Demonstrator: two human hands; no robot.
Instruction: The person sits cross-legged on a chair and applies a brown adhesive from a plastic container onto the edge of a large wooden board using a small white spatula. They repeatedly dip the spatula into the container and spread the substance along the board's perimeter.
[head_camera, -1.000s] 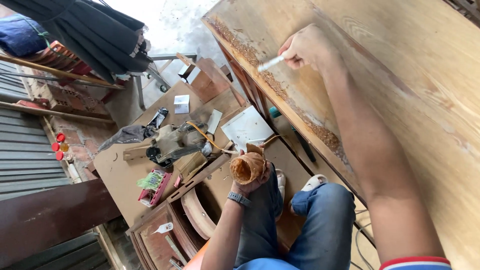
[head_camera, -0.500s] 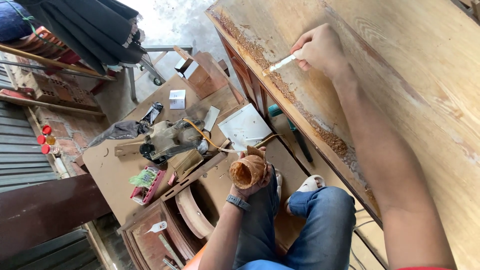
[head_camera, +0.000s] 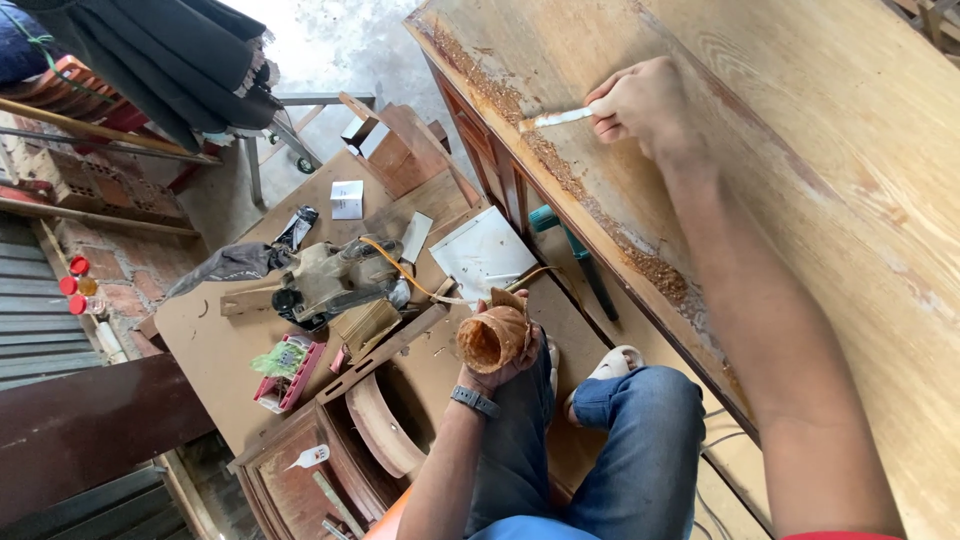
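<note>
Wooden panel, pale and grained, fills the right side of the view; its near edge carries a band of rough brown filler paste running along the moulded rim.

Right hand: closed around the handle of a small white-bladed putty knife. The blade tip lies on the paste band near the far corner of the panel.

Left hand: wrapped about a small brown, paste-crusted container, open mouth turned toward the camera, held above the knee in blue jeans. A dark watch sits on that wrist.

Progress, as judged from the surface: paste is visible along most of the panel's edge, from the far corner down toward the near end, lumpy and unsmoothed in places. The broad face of the panel is bare apart from faint pale streaks. The edge therefore appears largely coated, with levelling of the rough stretches seemingly left; whether the hidden near end is covered cannot be told.

Surroundings: a brown tabletop to the left carries a dusty power tool, a small white box, a white sheet and a red tray. A curved wooden piece lies near the tabletop's near corner.
</note>
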